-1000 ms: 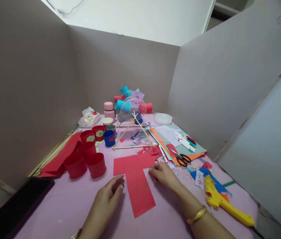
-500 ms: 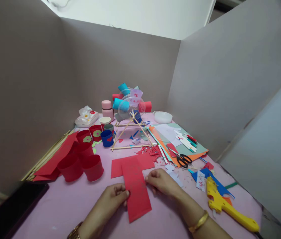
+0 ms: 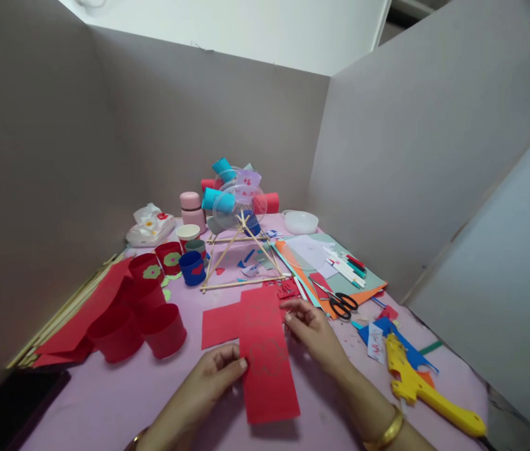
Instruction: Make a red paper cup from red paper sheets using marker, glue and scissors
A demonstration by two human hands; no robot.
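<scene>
A long red paper strip lies lengthwise on the pink tabletop, across a second red sheet. My left hand pinches the strip's left edge with curled fingers. My right hand grips the strip's upper right edge near the far end. A gold bangle sits on my right wrist.
Red paper cups stand at the left beside flat red sheets. A stick-and-cup wheel model stands behind. Black scissors, markers and coloured sheets lie right. A yellow glue gun lies front right. Grey partitions enclose the table.
Both hands closed onto the red strip and turned it, so it now runs straight away from me over the other red sheet. The camera shifted slightly.
</scene>
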